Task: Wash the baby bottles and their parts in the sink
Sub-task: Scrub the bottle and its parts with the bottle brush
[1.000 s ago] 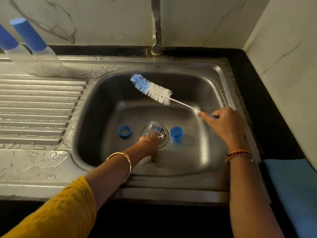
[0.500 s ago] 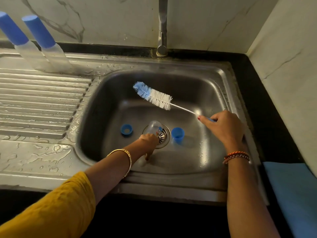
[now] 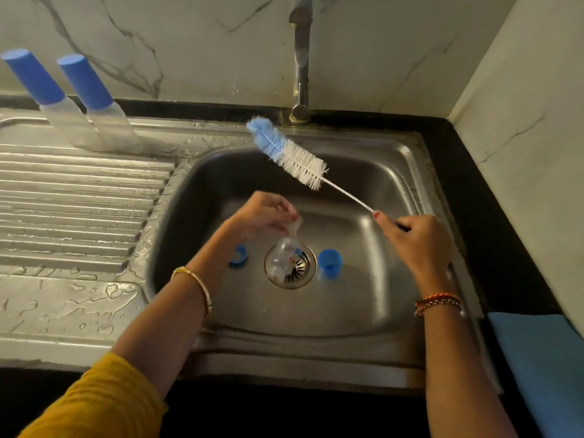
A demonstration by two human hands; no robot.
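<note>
Head view looks down into a steel sink (image 3: 373, 314) set in a dark bench (image 3: 467, 172). Over the middle of the basin the left hand (image 3: 262, 216) is raised, its fingers curled and pinching a small pale, see-through part (image 3: 294, 224); motion blur hides what that part is. Just below it, a clear baby bottle (image 3: 282, 259) lies on its side over the round drain (image 3: 303, 267) at the basin floor. To the left of the drain a blue ring cap (image 3: 237, 256) rests on the basin floor, partly hidden behind the left forearm. To the right of the drain a blue cap (image 3: 329, 263) stands on the floor of the basin, apart from the bottle.

On the right, the right hand (image 3: 417, 238) grips the handle end of a bottle brush (image 3: 287, 153), fingers wrapped round it. The brush's wire stem slants up and to the far left, and its blue and white bristle head hangs in the air over the far rim of the sink, just left of the tap (image 3: 300, 58).

At the far left, 2 capped bottles (image 3: 82, 99) with blue lids stand side by side on the ribbed drainboard (image 3: 63, 200), which is wet with puddles near the front. A blue cloth (image 3: 543, 368) lies on the bench at the near right. The left arm wears a yellow sleeve (image 3: 104, 403) and a gold bangle (image 3: 196, 279); the right wrist carries beaded bracelets (image 3: 437, 301).
</note>
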